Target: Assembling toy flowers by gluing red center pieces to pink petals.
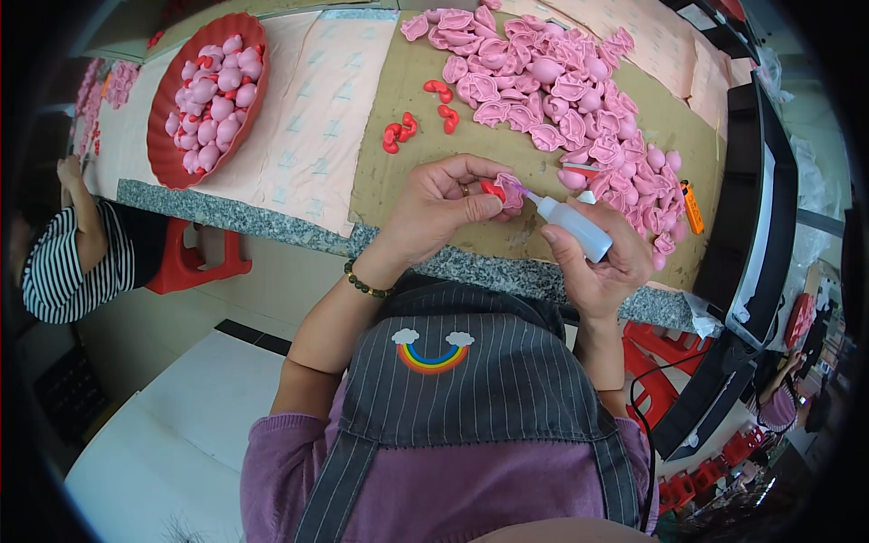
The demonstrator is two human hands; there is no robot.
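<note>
1. Pink toy piece (509,192) with its red part, above the cardboard sheet (398,172), pinched by left hand (441,210).
2. Right hand (602,262) grips glue bottle (570,223), nozzle touching the piece.
3. Over-squeezing could likely smear glue onto fingers.
4. Pink pile (552,90) lies beyond.

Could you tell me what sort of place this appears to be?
Probably a small toy-assembly workshop: a heap of pink moulded plastic pieces on a cardboard-covered bench, a red bowl of finished ones, and a squeeze glue bottle.
</note>
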